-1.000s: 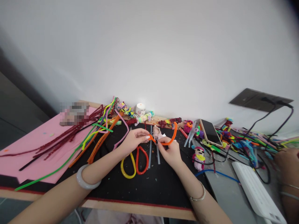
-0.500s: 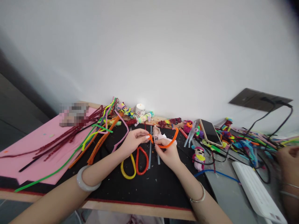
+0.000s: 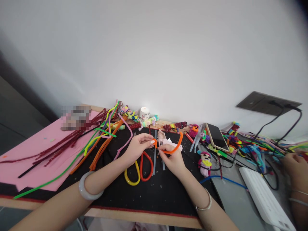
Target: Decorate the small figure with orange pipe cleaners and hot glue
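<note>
Between my two hands is an orange pipe cleaner (image 3: 177, 147), its free end curving up at the right. My left hand (image 3: 141, 144) pinches its short, bent left end. My right hand (image 3: 170, 157) grips it a little further along, thumb and finger pressed together. Under and beside my left hand lie scissors with one yellow and one red handle loop (image 3: 146, 173); my hand hides part of the blades. Just behind my hands are a small brownish item (image 3: 161, 135) and a crumpled white piece (image 3: 176, 145), partly covered. Clear glue sticks (image 3: 154, 166) lie on the black mat (image 3: 134, 199).
Loose pipe cleaners (image 3: 79, 138) spread over pink sheets (image 3: 26, 150) at left. A white roll (image 3: 144, 113) and finished figures line the back. To the right are a pipe-cleaner doll (image 3: 205, 163), a phone (image 3: 217, 137), cables, a white power strip (image 3: 262, 195) and another person's hand (image 3: 295, 168).
The pipe cleaner's free end has tipped slightly left and become more upright. Both my hands keep their grip nearly in place. The other person's hand at right has shifted slightly.
</note>
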`<state>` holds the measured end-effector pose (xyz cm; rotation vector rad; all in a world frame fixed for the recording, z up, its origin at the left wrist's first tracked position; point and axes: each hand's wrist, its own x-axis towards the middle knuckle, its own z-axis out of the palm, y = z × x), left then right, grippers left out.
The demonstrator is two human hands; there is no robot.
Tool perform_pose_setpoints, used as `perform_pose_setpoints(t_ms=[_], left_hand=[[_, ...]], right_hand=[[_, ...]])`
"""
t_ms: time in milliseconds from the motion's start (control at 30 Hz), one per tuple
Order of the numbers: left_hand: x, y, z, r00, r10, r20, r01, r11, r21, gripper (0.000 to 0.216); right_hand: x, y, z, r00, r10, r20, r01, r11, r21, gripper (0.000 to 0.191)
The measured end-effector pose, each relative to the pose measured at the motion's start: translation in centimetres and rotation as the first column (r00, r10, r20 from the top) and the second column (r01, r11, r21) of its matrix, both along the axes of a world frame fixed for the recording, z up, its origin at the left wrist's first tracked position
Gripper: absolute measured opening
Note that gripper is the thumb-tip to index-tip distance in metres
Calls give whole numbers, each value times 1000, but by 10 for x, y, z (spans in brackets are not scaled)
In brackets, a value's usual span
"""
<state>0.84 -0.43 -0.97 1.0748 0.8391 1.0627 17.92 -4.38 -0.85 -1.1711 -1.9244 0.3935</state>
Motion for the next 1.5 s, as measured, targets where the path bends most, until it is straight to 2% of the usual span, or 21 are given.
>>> perform_pose_setpoints(t_ms=[267,567,1000,1500], left_hand=[[3,-4,7,998,43,-52,-43,999,-4,22],[4,-6,6,994,55,-93,-48,996,76,21],[8,-11,3,996,65,-59,-60,996,69,18],[8,-13,2,998,51,-46,-47,995,88,18]], right_hand=[[-1,0,-3,1000,24,8,-24,1000,7,11],[-2,-2,-2,999,39,14,-39,998,49,12],[-6,-2,-2,998,46,42,-49,994,97,13],[-5,-3,-1,998,49,44,-53,994,96,13]])
